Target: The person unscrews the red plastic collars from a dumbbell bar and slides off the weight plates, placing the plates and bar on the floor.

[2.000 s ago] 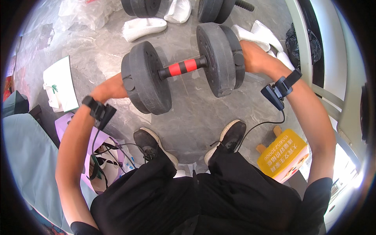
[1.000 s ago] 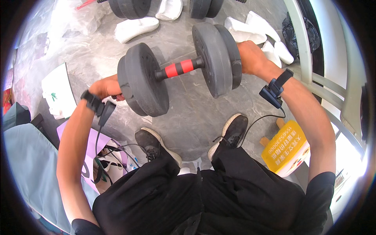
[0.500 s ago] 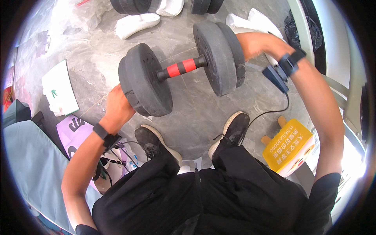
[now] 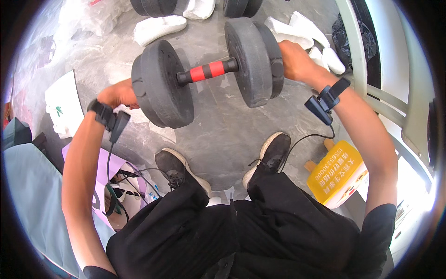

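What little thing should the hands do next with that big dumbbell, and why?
Maybe a small, gentle twist at the outer ends of the dumbbell: the left hand and right hand are each at one end, outside the weight plates, and neither is on the red-and-black handle. Their grip is mostly hidden, so I can't be sure.

- Black round-plated dumbbell (image 4: 215,69): between the person's left hand (image 4: 120,94) and right hand (image 4: 297,60), ahead of the black, pale-soled shoes (image 4: 171,166).
- White curved foam pieces (image 4: 159,29): just past it, on the grey tiled floor (image 4: 223,123).
- Lilac bag (image 4: 116,163): over left of the shoes.
- Yellow rounded block with wooden pegs (image 4: 331,176): over to their right.
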### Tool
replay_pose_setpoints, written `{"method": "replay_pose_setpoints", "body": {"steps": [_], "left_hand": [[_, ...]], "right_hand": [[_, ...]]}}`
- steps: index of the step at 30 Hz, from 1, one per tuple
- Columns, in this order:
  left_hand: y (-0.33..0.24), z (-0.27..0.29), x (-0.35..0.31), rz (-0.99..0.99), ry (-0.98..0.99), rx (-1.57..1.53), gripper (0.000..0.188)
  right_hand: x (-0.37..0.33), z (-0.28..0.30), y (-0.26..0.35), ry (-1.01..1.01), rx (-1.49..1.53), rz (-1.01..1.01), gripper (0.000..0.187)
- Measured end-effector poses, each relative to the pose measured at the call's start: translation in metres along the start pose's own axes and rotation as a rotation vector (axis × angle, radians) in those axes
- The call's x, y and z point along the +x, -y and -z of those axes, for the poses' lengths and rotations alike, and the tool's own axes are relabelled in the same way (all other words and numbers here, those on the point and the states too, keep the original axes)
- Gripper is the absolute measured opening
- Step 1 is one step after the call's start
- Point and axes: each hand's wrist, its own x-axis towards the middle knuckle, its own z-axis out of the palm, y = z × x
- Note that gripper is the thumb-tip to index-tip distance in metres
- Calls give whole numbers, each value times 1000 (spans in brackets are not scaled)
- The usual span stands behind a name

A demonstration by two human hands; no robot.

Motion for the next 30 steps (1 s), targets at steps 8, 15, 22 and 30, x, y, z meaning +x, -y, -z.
{"method": "replay_pose_setpoints", "body": {"steps": [8,15,22,30], "left_hand": [[11,16,12,107,182,-186,20],[6,-57,-15,-539,-556,225,31],[26,-68,-7,-458,-928,786,25],[18,-38,6,-599,-774,590,23]], "right_hand": [[-18,-15,4,-274,-15,197,40],[23,19,-10,473,171,9,32],[49,29,0,930,221,-260,28],[-2,4,10,178,85,-25,39]]}}
